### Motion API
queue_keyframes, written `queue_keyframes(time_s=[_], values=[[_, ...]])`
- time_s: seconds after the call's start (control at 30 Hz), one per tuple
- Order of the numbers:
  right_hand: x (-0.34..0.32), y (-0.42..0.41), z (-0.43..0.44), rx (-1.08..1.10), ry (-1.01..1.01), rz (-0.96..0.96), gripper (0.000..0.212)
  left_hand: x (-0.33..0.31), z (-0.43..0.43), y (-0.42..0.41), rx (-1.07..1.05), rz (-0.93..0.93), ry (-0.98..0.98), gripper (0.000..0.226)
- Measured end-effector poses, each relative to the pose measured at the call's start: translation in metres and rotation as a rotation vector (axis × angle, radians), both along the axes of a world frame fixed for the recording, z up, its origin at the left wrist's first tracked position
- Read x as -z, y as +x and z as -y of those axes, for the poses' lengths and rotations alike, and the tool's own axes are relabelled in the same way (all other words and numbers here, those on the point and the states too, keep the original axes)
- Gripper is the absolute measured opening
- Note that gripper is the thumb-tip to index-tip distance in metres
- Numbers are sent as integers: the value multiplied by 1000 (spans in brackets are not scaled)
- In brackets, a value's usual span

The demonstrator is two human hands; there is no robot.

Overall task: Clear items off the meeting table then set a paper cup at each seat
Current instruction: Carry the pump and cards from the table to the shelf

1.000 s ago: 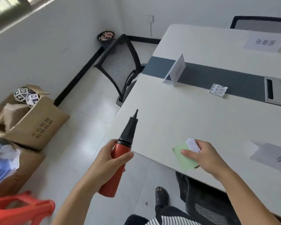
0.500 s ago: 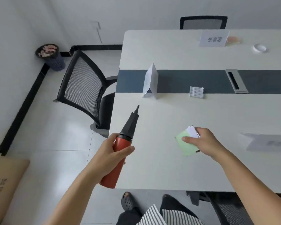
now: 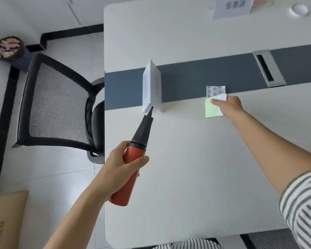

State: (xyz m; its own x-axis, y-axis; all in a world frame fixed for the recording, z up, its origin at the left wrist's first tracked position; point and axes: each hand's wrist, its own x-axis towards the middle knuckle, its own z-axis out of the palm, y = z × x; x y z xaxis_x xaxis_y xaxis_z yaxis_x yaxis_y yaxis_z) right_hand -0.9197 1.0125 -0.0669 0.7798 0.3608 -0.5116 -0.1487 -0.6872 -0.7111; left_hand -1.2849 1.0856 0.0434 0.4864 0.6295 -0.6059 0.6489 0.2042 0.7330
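My left grip (image 3: 118, 169) wraps the pump (image 3: 134, 153) above the white desk (image 3: 187, 168). My right grip (image 3: 228, 106) pinches notes (image 3: 211, 110) beside the packet (image 3: 215, 90) at the dark strip (image 3: 187, 72). Room: chair (image 3: 57, 105) at desk end, bin (image 3: 7, 49) in corner.

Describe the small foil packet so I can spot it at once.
Follow the dark strip across the white table. At its near edge, between the folded name card and the metal cable slot, lies the foil packet, just beyond the right hand. It alone is silvery and patterned.
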Motion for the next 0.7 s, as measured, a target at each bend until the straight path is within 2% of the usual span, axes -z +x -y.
queue_keyframes(time_s=[0.07, 0.17, 0.27, 0.37, 0.53, 0.7], values=[[19, 28, -28, 41, -64, 42, 43, 8, -13, 19, -12, -36, 1, 25], [46, 49, -57, 1, -265, 150, 54, 19, -31, 42, -27, -66, 4, 25], [60, 47, -71, -61, -427, 312, 52, 30, -43, 59, -52, -88, -13, 24], [65, 50, -72, -9, -394, 335, 50, 40, -48, 71, -55, -118, -40, 23], [61, 55, -71, 47, -269, 226, 90, 48, -51, 87, -16, -146, -65, 25], [53, 48, -69, 101, -218, 163, 99, 38, -52, 87, 7, -120, -42, 25]])
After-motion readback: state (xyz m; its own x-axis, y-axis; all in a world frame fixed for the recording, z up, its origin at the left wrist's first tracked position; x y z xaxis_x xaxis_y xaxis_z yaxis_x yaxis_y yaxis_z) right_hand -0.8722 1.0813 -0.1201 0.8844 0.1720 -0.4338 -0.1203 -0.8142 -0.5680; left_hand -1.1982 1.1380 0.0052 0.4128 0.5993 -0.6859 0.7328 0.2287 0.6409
